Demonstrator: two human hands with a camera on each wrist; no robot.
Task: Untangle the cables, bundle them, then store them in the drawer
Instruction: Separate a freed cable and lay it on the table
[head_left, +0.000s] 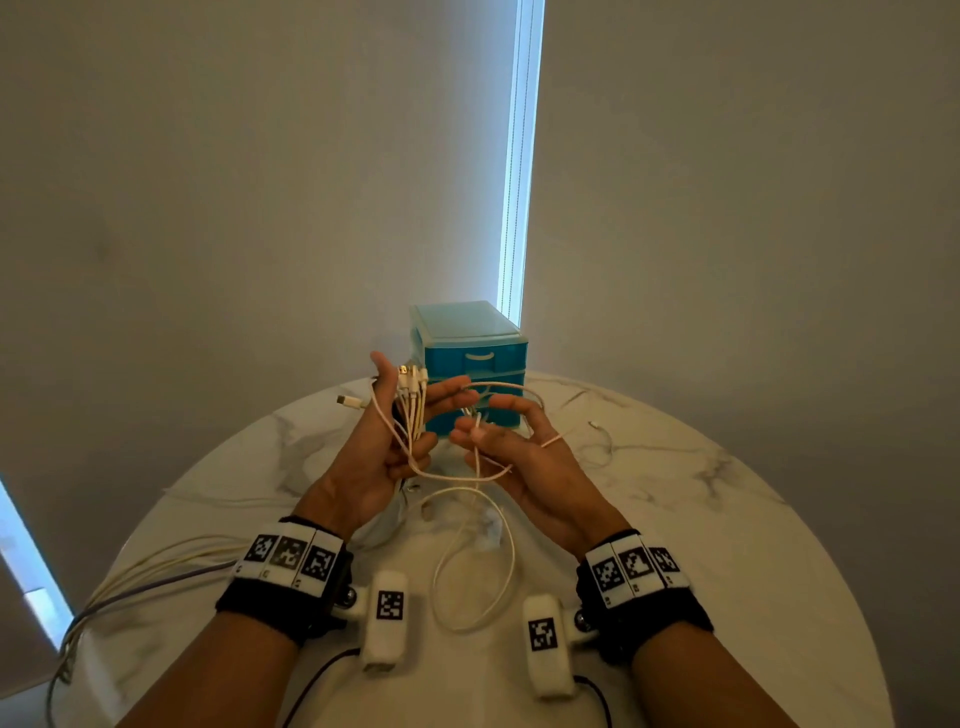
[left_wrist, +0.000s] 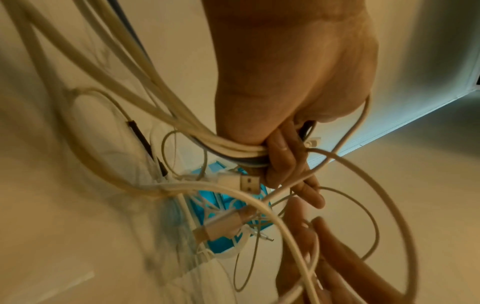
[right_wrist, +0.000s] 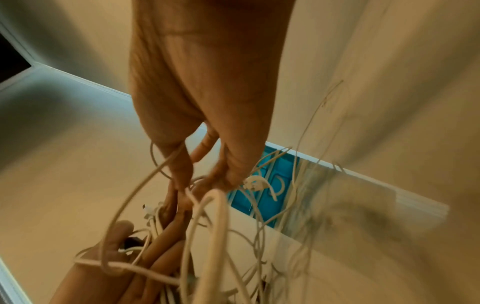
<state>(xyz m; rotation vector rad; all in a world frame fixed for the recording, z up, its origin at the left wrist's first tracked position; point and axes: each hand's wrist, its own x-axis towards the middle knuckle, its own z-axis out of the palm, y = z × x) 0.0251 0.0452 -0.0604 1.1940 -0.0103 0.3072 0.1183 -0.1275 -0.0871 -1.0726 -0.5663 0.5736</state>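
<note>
Several white cables stand bunched in my left hand, plug ends up, above the round marble table. In the left wrist view its fingers curl round the bundle, and a USB plug sticks out. My right hand pinches one thin cable between thumb and finger just right of the bundle; another strand wraps a finger. Its fingers show among blurred loops. A long loop hangs between my wrists. The blue drawer unit stands behind my hands, drawers shut.
More cables trail from my left hand over the table's left edge. A thin strand lies on the table to the right. A wall and a bright window strip rise behind the drawer unit.
</note>
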